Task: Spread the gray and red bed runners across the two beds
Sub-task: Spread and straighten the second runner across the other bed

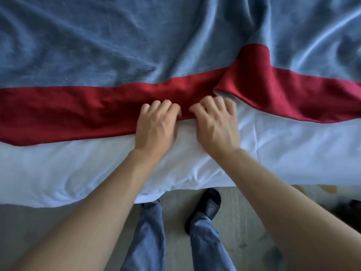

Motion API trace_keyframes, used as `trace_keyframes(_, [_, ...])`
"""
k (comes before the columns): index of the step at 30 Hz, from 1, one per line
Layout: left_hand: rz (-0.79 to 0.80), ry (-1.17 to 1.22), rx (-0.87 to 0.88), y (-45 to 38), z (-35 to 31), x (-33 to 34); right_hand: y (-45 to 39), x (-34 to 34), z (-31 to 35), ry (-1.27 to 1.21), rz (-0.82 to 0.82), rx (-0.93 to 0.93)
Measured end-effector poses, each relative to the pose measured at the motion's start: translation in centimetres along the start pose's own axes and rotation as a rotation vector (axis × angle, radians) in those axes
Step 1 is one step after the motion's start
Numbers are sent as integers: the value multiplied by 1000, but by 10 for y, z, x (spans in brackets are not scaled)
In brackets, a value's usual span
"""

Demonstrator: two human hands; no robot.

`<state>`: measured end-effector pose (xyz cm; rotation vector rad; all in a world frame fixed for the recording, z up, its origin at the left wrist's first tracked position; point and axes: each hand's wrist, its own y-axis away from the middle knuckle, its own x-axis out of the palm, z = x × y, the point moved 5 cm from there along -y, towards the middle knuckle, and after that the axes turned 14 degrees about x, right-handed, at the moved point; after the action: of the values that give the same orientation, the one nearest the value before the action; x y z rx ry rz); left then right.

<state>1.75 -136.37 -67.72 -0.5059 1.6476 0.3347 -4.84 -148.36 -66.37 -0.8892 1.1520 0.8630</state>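
Red cloth runs as a band across the bed from the left edge to the right edge: this is the red part of the runner, joined along its far side to the gray part, which covers the far stretch of the bed in loose wrinkles. Right of the middle the red band is bunched into a raised fold. The near strip of the bed shows white sheet down to its near edge. Both hands rest at the near hem of the red band, side by side near the middle. The left hand has its grip clamped on the hem, fingers curled into the cloth. The right hand also curls over the hem; its fingertips are blurred.
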Motion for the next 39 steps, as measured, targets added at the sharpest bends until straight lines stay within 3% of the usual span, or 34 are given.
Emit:
trace_keyframes(4, [7, -2, -124, 7, 2, -3, -20, -28, -79, 42, -99, 127])
trace_keyframes(8, [-3, 106, -68, -51, -57, 1, -12, -46, -136, 20, -105, 272])
trace_keyframes(14, [5, 142, -75, -112, -130, 18, 22, -34, -206, 75, 43, 345])
trace_keyframes(19, [40, 71, -63, -118, -146, 29, 30, -33, -230, 63, 17, 304])
trace_keyframes(23, [43, 53, -55, -117, -151, 27, 37, -44, -280, 83, -36, 416])
trace_keyframes(29, [-34, 114, 13, -144, -182, 28, 41, -42, -280, 66, -7, 402])
trace_keyframes(32, [-128, 74, 131, -162, -206, 26, 42, -45, -286, 79, -24, 357])
trace_keyframes(35, [-64, 39, 278, -175, -245, 34, 42, -49, -294, 81, -42, 327])
trace_keyframes(39, [3, 40, 286, -191, -279, 49, 43, -53, -318, 66, -69, 295])
